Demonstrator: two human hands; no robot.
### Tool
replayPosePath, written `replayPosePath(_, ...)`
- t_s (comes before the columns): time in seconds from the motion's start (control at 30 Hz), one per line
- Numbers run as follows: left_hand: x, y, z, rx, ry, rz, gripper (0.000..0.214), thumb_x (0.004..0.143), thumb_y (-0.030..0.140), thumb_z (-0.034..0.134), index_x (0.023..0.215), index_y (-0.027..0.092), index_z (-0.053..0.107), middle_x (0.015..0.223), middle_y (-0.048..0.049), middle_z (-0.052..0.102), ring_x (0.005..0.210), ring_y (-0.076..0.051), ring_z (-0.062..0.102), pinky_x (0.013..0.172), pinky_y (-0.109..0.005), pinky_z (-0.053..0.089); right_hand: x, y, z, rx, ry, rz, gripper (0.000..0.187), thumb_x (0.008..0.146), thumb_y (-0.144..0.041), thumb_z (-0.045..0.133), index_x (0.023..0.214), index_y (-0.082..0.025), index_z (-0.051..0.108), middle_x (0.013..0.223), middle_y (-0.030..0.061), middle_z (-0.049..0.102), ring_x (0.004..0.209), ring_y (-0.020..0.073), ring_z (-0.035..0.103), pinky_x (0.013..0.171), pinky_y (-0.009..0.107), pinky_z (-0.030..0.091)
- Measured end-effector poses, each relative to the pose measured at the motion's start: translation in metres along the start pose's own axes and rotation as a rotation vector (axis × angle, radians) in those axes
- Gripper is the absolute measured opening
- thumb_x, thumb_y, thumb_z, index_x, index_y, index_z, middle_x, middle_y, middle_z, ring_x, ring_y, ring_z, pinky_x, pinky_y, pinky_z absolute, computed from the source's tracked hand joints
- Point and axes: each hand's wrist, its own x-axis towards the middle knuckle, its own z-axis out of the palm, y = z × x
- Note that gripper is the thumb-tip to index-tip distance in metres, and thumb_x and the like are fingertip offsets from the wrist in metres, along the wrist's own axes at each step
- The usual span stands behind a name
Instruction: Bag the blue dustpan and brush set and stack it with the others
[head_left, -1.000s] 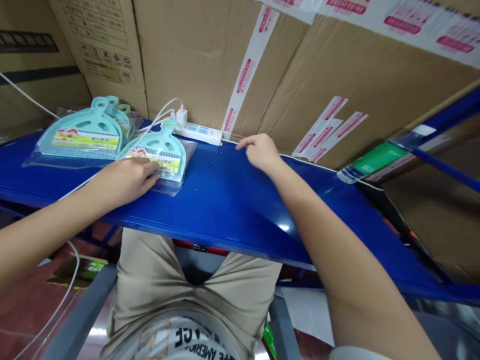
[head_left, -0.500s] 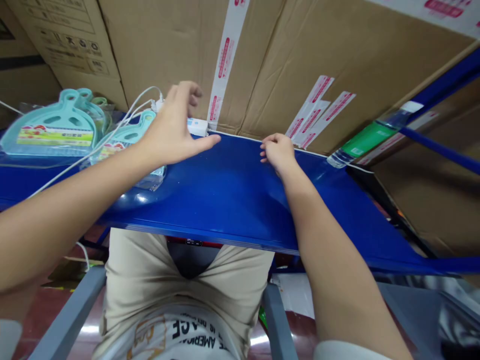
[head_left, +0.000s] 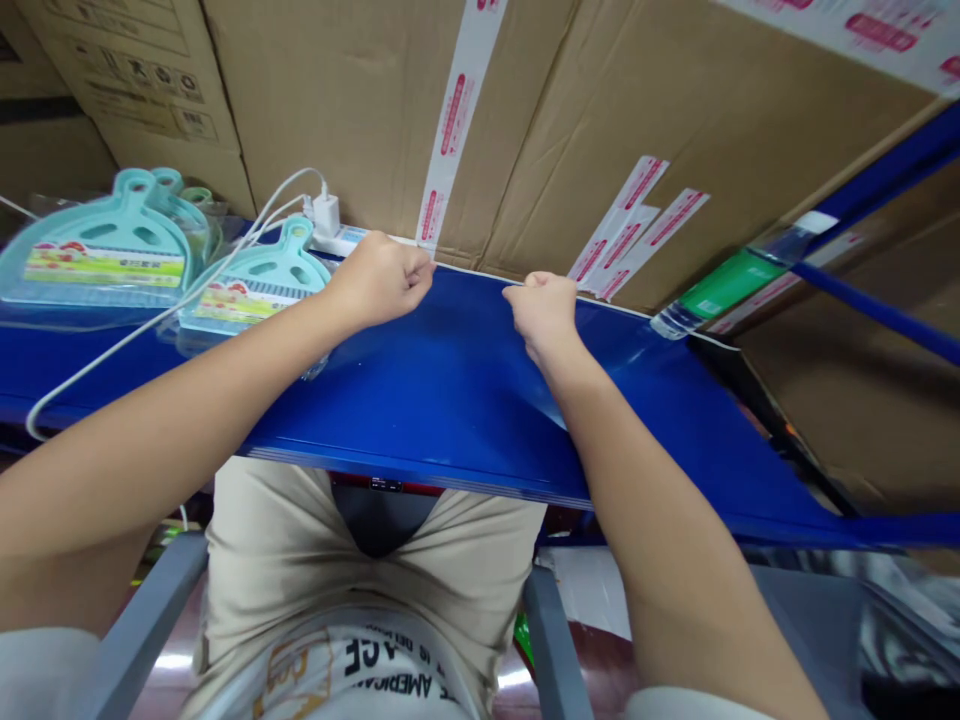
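My left hand [head_left: 386, 278] is closed into a fist above the back of the blue table [head_left: 420, 400], with nothing showing in it. It is nearest to the small light-blue dustpan set [head_left: 277, 265] and the white power strip [head_left: 349, 240]. Across a gap to the right, my right hand [head_left: 546, 308] is also closed, its fingers curled in and no object visible between them. Behind it stands the taped cardboard box [head_left: 600, 130].
A larger light-blue dustpan set [head_left: 105, 250] in clear wrapping lies at the left. A white cable [head_left: 187, 300] runs from the charger [head_left: 325, 212] over the dustpans. At the right, a green-labelled bottle [head_left: 731, 285] leans by a blue rail [head_left: 877, 308].
My left hand has gone from spread fingers to a fist and come down a little. My right hand has moved slightly left and stays closed. The cable has shifted at the left.
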Motion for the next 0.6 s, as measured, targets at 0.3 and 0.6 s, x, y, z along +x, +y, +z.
replayPosePath(0.3, -0.007, -0.015, -0.034, 0.136, 0.012, -0.186, 0.058, 0.093, 0.056, 0.057, 0.141, 0.024, 0.066, 0.147, -0.0155, 0.066, 0.151, -0.038, 0.049, 0.119, -0.054, 0.043, -0.001, 0.002, -0.005, -0.204, -0.012, -0.150, 0.054, 0.082, 0.002, 0.061, 0.056, -0.024, 0.023, 0.056, -0.0060, 0.021, 0.061, 0.0121, 0.029, 0.060, 0.031, 0.025)
replayPosePath(0.6, -0.007, -0.023, -0.051, -0.013, -0.054, -0.413, 0.102, 0.098, 0.069, 0.046, 0.177, 0.013, 0.016, 0.189, -0.0159, 0.010, 0.172, -0.036, 0.016, 0.136, -0.057, 0.018, 0.005, 0.007, -0.006, -0.068, -0.050, -0.153, 0.039, 0.090, -0.017, 0.071, 0.066, -0.025, 0.041, 0.056, -0.0086, 0.040, 0.056, 0.0118, 0.040, 0.062, 0.028, 0.033)
